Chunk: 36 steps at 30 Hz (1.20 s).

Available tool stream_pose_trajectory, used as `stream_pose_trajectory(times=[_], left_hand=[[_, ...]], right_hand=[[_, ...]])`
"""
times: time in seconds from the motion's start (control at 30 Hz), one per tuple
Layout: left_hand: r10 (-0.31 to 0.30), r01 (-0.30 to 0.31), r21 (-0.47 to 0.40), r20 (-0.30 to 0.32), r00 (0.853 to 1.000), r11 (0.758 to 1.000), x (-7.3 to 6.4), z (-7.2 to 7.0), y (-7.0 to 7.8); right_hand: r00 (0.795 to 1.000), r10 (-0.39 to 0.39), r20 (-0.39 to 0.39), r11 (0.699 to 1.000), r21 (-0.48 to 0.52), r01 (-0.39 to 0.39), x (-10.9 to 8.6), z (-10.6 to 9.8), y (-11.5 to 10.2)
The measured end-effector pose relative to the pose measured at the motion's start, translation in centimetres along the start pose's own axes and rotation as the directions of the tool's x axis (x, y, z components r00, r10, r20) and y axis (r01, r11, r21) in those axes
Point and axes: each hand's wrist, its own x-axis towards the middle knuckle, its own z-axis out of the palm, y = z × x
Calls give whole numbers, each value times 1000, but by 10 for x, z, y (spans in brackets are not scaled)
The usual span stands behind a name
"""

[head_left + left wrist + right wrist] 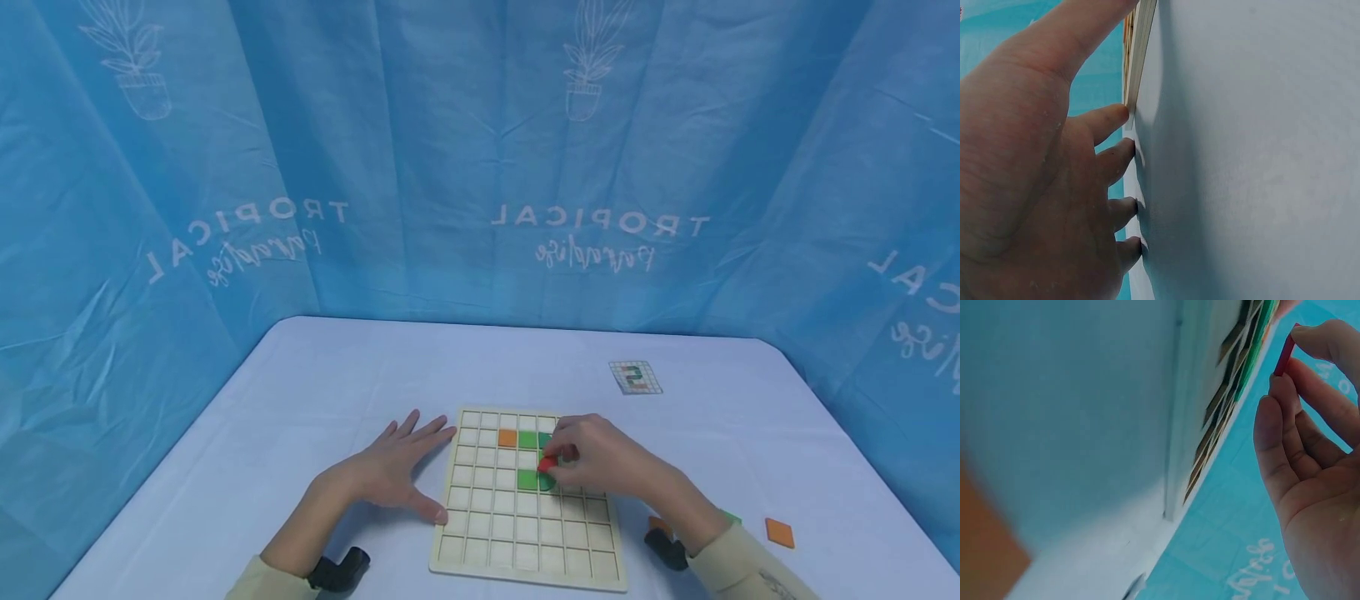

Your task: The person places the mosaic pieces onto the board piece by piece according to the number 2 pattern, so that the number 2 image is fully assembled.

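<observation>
While the white-covered worktop (360, 367) supports the work, the grid board (528, 575) lies flat on it. The board looks rigid and fairly light, so it probably slides if pushed; brace it by the outer rim. The left hand (390, 468) is spread wide, thumb and index fingertip at the board's left edge; it grips nothing. The right hand (603, 454) forms a narrow fingertip pinch on the red tile (1286, 351), which is over the board. The printed card (636, 377) lies beyond the board; it appears thin and is best lifted by an edge. Green tiles (527, 480) and an orange tile (507, 437) sit in board cells. The red tile is thin and flat, likely light, stiff and not fragile. Its faces may be slippery: hold it by opposite edges between thumb and fingertip, leaving the underside free.
</observation>
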Motion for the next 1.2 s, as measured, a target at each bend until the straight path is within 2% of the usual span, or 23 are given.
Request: stream_pose_trajectory(times=[0.3,0.53,0.77,0.87,1.03,1.2], left_hand=[[-8,8,-2,-1,1000,1000,0,0,-2],[-6,6,0,-3,1000,1000,0,-1,-1],[12,-12,4,-3,1000,1000,0,-1,-1],[14,-14,2,-2,1000,1000,0,0,-2],[9,-9,-9,2,1000,1000,1,0,-2],[9,-9,-3,-3,1000,1000,1,1,-3]], right_hand=[[997,-72,40,996,-50,74,20,0,-15],[996,-63,66,997,-38,66,31,8,-21],[991,-95,92,995,-31,98,38,16,-26],[989,-101,112,993,-47,107,40,19,-31],[986,-68,154,991,-107,85,41,23,-33],[986,-74,148,986,-140,95,42,26,-31]])
